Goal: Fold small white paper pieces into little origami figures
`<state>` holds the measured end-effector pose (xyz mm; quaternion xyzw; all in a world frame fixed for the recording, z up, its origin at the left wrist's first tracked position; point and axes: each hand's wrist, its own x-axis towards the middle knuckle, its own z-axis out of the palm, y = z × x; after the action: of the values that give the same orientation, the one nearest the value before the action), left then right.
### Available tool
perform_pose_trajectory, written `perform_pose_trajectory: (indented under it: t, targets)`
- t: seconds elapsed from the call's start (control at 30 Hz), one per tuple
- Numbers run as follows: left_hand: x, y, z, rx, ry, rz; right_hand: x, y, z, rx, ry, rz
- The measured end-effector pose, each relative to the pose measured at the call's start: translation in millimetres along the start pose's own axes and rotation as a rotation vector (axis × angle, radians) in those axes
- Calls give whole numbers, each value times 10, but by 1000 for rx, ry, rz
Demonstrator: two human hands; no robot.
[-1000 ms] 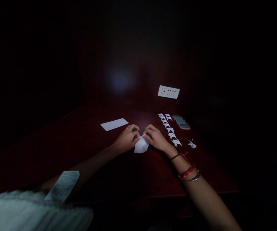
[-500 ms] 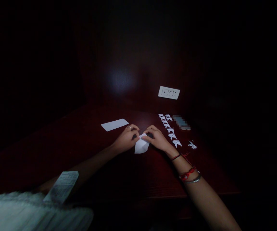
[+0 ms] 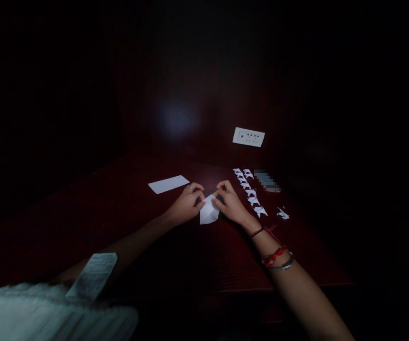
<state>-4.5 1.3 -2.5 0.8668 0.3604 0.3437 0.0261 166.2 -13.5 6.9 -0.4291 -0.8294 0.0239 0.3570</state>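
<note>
A small folded piece of white paper (image 3: 209, 211) is held just above or on the dark red table, between my two hands. My left hand (image 3: 187, 203), with a ring on one finger, pinches its upper left edge between thumb and fingers. On the other side my right hand (image 3: 228, 201) grips the upper right edge, thumb over the paper and fingers curled. To the left, beyond my left hand, lies a flat white paper strip (image 3: 169, 184). Several small folded white paper pieces (image 3: 250, 193) form a line right of my right hand.
A phone-like object (image 3: 267, 181), blurred out, lies beyond the folded pieces. Crumpled white scraps (image 3: 283, 213) rest at the right. A white wall socket (image 3: 249, 137) sits on the back panel. The dark table (image 3: 126, 203) has its front edge near my forearms.
My right hand has shifted slightly up, its fingers lifting a little from the paper's top. The paper has turned slightly. My left hand stays nearly in place.
</note>
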Motion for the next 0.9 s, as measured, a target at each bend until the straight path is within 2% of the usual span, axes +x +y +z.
perform_pose_trajectory:
  t: [0.13, 0.27, 0.33, 0.4, 0.53, 0.57, 0.63, 0.73, 0.9]
  targets:
    - [7, -12, -3, -45, 13, -32, 2, 64, 0, 74, 5, 32]
    - [13, -35, 2, -64, 70, -91, -2, 192, 30, 190, -148, 126]
    - [9, -47, 16, -51, 52, -115, -5, 244, 50, 252, -181, 196]
    - [-2, -54, 29, -36, 7, -142, -11, 269, 64, 286, -159, 239]
    - [-18, -60, 18, -52, 9, -136, -36, 243, 60, 291, -224, 195]
    - [-19, -63, 7, -79, -10, -109, -43, 232, 58, 291, -250, 182]
    - [-18, -74, -14, -140, -121, -56, -54, 220, 58, 303, -273, 186]
    - [-24, -97, -28, -135, -248, -39, -58, 245, 62, 340, -243, 270]
    - [-63, -130, -4, 3, -255, -47, -50, 297, 40, 263, -262, 387]
